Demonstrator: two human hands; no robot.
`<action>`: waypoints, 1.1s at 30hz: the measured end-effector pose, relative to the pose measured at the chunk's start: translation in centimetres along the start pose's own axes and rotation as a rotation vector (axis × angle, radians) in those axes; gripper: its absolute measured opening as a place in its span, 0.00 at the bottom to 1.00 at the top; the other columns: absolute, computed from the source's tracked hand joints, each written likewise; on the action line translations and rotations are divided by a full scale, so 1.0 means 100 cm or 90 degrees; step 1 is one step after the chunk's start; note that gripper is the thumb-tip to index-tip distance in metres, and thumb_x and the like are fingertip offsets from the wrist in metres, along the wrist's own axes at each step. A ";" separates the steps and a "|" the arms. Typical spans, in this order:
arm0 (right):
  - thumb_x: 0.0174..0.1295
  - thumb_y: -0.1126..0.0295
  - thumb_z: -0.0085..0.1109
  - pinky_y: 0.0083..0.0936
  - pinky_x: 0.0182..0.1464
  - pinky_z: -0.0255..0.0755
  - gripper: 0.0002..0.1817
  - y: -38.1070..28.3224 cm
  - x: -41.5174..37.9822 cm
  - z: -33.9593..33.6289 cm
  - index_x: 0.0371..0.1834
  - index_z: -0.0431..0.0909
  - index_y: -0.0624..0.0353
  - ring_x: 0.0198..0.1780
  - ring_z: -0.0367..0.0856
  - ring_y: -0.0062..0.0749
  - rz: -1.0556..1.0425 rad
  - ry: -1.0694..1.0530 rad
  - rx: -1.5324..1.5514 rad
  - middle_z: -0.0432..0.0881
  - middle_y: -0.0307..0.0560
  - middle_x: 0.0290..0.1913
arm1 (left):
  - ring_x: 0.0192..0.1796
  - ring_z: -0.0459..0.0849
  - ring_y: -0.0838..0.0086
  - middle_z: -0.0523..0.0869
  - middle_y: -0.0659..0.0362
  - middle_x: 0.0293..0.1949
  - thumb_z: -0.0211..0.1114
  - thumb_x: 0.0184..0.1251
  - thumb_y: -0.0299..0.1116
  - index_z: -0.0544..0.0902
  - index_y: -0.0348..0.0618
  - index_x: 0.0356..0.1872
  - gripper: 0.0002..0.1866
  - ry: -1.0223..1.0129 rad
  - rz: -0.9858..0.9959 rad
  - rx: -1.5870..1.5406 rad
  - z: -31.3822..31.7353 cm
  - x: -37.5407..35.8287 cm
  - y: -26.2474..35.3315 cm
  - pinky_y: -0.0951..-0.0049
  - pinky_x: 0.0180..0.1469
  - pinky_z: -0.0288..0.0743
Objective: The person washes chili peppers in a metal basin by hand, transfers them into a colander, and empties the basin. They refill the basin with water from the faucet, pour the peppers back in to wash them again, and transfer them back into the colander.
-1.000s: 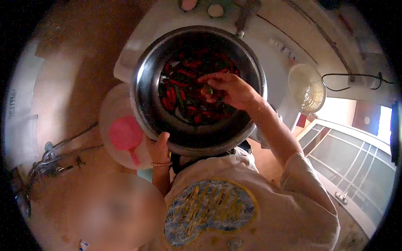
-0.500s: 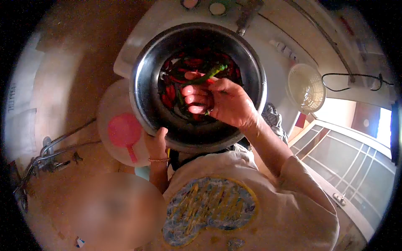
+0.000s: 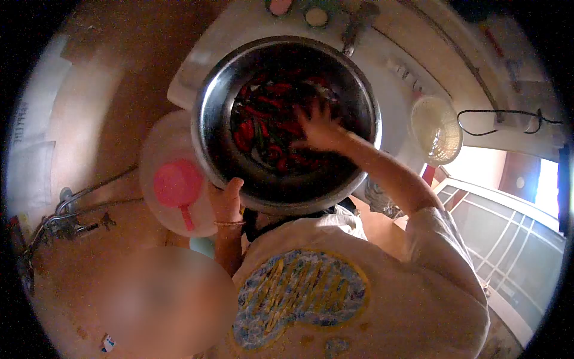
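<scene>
A large metal basin (image 3: 215,90) holds many red and dark green peppers (image 3: 263,122). Inside it, my right hand (image 3: 321,128) reaches in from the right with fingers spread, at or just above the peppers; no pepper shows in it, and whether the fingertips touch any is too dark to tell. At the basin's lower left edge, my left hand (image 3: 226,202) grips the rim with its thumb up, the other fingers partly hidden.
Left of the basin, a pink dipper (image 3: 178,182) lies over a pale round tub (image 3: 153,143). A cream strainer basket (image 3: 436,130) is on the right. A white sink counter (image 3: 185,78) extends behind the basin. Wall taps (image 3: 69,224) are at the far left.
My right hand has lowered into the basin and opened; the green pepper that it held up is no longer in it. My left hand stays at the rim. The view has shifted slightly.
</scene>
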State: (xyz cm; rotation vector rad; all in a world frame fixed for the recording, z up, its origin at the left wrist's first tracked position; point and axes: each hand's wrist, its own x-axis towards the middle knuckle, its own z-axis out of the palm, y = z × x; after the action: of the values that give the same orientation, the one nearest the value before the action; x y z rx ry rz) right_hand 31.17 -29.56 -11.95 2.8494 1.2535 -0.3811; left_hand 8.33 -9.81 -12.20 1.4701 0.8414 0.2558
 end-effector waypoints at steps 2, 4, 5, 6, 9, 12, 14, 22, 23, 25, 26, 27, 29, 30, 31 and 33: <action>0.38 0.36 0.53 0.67 0.52 0.43 0.52 -0.052 -0.019 -0.025 0.63 0.44 0.50 0.60 0.41 0.70 0.038 -0.124 0.078 0.37 0.75 0.60 | 0.40 0.71 0.71 0.72 0.58 0.42 0.60 0.39 0.22 0.66 0.34 0.48 0.28 0.027 -0.072 -0.077 0.002 0.005 -0.007 0.75 0.44 0.66; 0.36 0.35 0.52 0.72 0.50 0.39 0.53 -0.083 -0.029 -0.020 0.64 0.39 0.46 0.62 0.39 0.64 -0.026 -0.152 0.081 0.36 0.66 0.63 | 0.39 0.71 0.71 0.73 0.58 0.41 0.60 0.39 0.22 0.66 0.34 0.48 0.27 0.066 -0.193 -0.138 0.004 0.008 -0.010 0.75 0.44 0.67; 0.36 0.35 0.52 0.72 0.50 0.39 0.53 -0.085 -0.023 -0.012 0.64 0.39 0.46 0.62 0.39 0.64 -0.022 -0.149 0.079 0.36 0.66 0.63 | 0.39 0.72 0.72 0.73 0.58 0.40 0.60 0.38 0.21 0.66 0.34 0.48 0.27 0.061 -0.172 -0.164 0.003 0.007 -0.013 0.75 0.43 0.67; 0.37 0.35 0.52 0.71 0.51 0.40 0.53 -0.084 -0.016 -0.001 0.64 0.38 0.45 0.63 0.39 0.62 -0.105 -0.093 0.086 0.38 0.60 0.64 | 0.38 0.72 0.72 0.73 0.58 0.39 0.59 0.38 0.21 0.67 0.34 0.48 0.27 0.058 -0.160 -0.178 0.001 0.007 -0.017 0.75 0.43 0.67; 0.41 0.35 0.48 0.69 0.52 0.41 0.49 -0.054 0.022 -0.007 0.64 0.36 0.41 0.63 0.39 0.59 -0.225 -0.051 -0.023 0.39 0.47 0.66 | 0.38 0.72 0.72 0.73 0.57 0.40 0.59 0.37 0.20 0.66 0.33 0.48 0.28 0.064 -0.178 -0.136 -0.001 0.007 -0.037 0.75 0.42 0.67; 0.46 0.37 0.43 0.66 0.54 0.37 0.44 -0.063 0.027 -0.004 0.64 0.39 0.41 0.63 0.40 0.57 -0.014 0.052 0.060 0.38 0.48 0.66 | 0.37 0.72 0.73 0.73 0.57 0.39 0.59 0.37 0.19 0.66 0.34 0.48 0.29 0.111 -0.208 -0.014 0.003 0.009 -0.051 0.75 0.42 0.68; 0.49 0.38 0.39 0.64 0.56 0.36 0.40 -0.096 0.007 -0.013 0.64 0.42 0.42 0.64 0.41 0.53 0.044 0.014 -0.195 0.41 0.48 0.65 | 0.37 0.72 0.72 0.74 0.57 0.37 0.59 0.37 0.20 0.66 0.33 0.48 0.28 0.135 -0.092 -0.068 0.024 -0.006 0.002 0.75 0.41 0.68; 0.51 0.40 0.37 0.61 0.57 0.33 0.39 -0.056 0.053 0.002 0.63 0.47 0.50 0.63 0.45 0.54 -0.167 -0.028 0.075 0.42 0.56 0.64 | 0.32 0.72 0.75 0.75 0.58 0.34 0.58 0.40 0.22 0.68 0.33 0.43 0.22 0.138 -0.047 0.080 0.022 -0.011 0.023 0.76 0.37 0.69; 0.51 0.41 0.38 0.61 0.57 0.33 0.38 -0.052 0.055 0.008 0.63 0.47 0.49 0.63 0.46 0.53 -0.063 0.008 0.063 0.44 0.56 0.64 | 0.32 0.72 0.75 0.75 0.58 0.34 0.58 0.40 0.22 0.68 0.33 0.43 0.22 0.141 -0.046 0.078 0.020 -0.009 0.014 0.76 0.37 0.69; 0.50 0.42 0.40 0.62 0.57 0.34 0.39 -0.071 0.020 0.022 0.63 0.48 0.49 0.63 0.48 0.50 -0.085 0.051 0.000 0.47 0.55 0.63 | 0.32 0.72 0.74 0.75 0.57 0.33 0.58 0.39 0.23 0.69 0.33 0.41 0.21 0.098 -0.055 -0.021 0.023 -0.003 0.002 0.75 0.36 0.69; 0.49 0.42 0.42 0.63 0.57 0.35 0.39 -0.078 0.009 0.024 0.62 0.49 0.49 0.63 0.50 0.47 -0.103 0.092 -0.058 0.50 0.54 0.62 | 0.32 0.72 0.74 0.75 0.57 0.33 0.58 0.39 0.23 0.69 0.32 0.40 0.20 0.084 -0.058 -0.056 0.028 -0.001 0.007 0.75 0.36 0.69; 0.49 0.42 0.42 0.63 0.57 0.35 0.39 -0.079 0.015 0.022 0.62 0.49 0.49 0.63 0.50 0.47 -0.106 0.094 -0.061 0.50 0.54 0.62 | 0.32 0.72 0.74 0.75 0.57 0.33 0.59 0.39 0.24 0.70 0.32 0.39 0.19 0.108 -0.011 -0.145 0.037 -0.008 0.037 0.75 0.36 0.69; 0.47 0.42 0.45 0.63 0.55 0.38 0.40 -0.082 0.031 0.021 0.62 0.49 0.49 0.62 0.50 0.50 -0.288 0.072 0.028 0.49 0.55 0.63 | 0.33 0.72 0.75 0.75 0.57 0.32 0.59 0.39 0.24 0.71 0.32 0.37 0.18 0.136 0.037 -0.229 0.037 -0.012 0.044 0.75 0.36 0.68; 0.47 0.42 0.45 0.63 0.55 0.38 0.40 -0.075 0.044 0.019 0.62 0.49 0.49 0.62 0.50 0.50 -0.290 0.073 0.032 0.49 0.55 0.63 | 0.33 0.72 0.75 0.75 0.57 0.33 0.59 0.39 0.24 0.71 0.33 0.38 0.19 0.149 0.040 -0.069 0.031 -0.010 0.028 0.75 0.37 0.68; 0.46 0.42 0.46 0.63 0.55 0.39 0.40 -0.062 0.059 0.014 0.62 0.49 0.49 0.61 0.51 0.51 -0.263 0.072 0.020 0.48 0.55 0.63 | 0.34 0.72 0.74 0.75 0.57 0.34 0.58 0.39 0.23 0.70 0.33 0.38 0.19 0.159 0.042 0.089 0.026 -0.010 0.029 0.75 0.38 0.68; 0.46 0.42 0.47 0.63 0.55 0.40 0.41 -0.059 0.060 0.018 0.62 0.50 0.49 0.60 0.52 0.53 -0.231 0.072 0.008 0.46 0.55 0.63 | 0.34 0.72 0.74 0.75 0.57 0.34 0.59 0.39 0.23 0.70 0.33 0.39 0.20 -0.045 0.011 -0.116 0.002 -0.015 0.054 0.75 0.38 0.68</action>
State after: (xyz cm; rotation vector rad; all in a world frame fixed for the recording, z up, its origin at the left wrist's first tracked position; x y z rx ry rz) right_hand 30.35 -21.37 -14.52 2.6792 1.8012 -0.2309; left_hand 9.20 -10.24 -6.67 1.3086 0.7285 0.2844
